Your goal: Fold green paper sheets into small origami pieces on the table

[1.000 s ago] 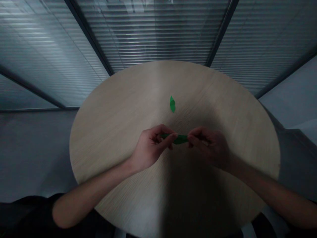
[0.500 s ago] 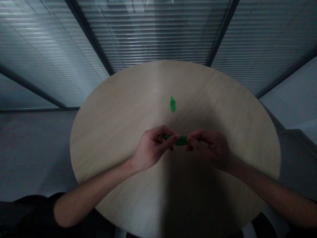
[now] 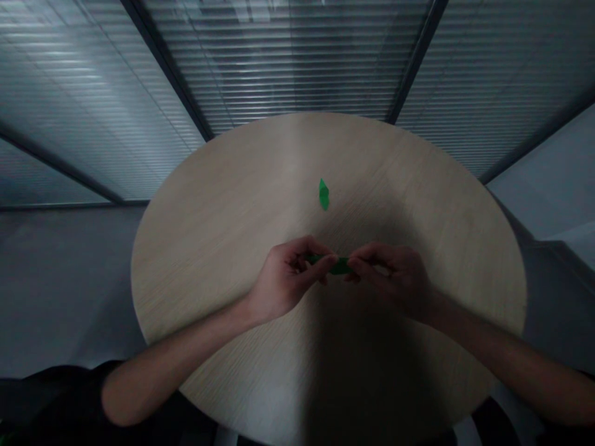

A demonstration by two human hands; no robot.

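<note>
Pinching a green strip (image 3: 341, 267), left hand (image 3: 283, 277) and right hand (image 3: 400, 275) seem mid-work, while a folded green piece (image 3: 324, 196), seemingly done, lies toward the bench's (image 3: 223, 204) far edge.

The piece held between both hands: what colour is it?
The held piece is green, looking dark in the shade; it shows in the head view.

No legible txt, labels, brands, nums or signs in view; nil readable on slim dk-green piece (image 3: 341, 266), pointed bright-green piece (image 3: 324, 196), rounded pale wood-grain tabletop (image 3: 209, 223).
</note>
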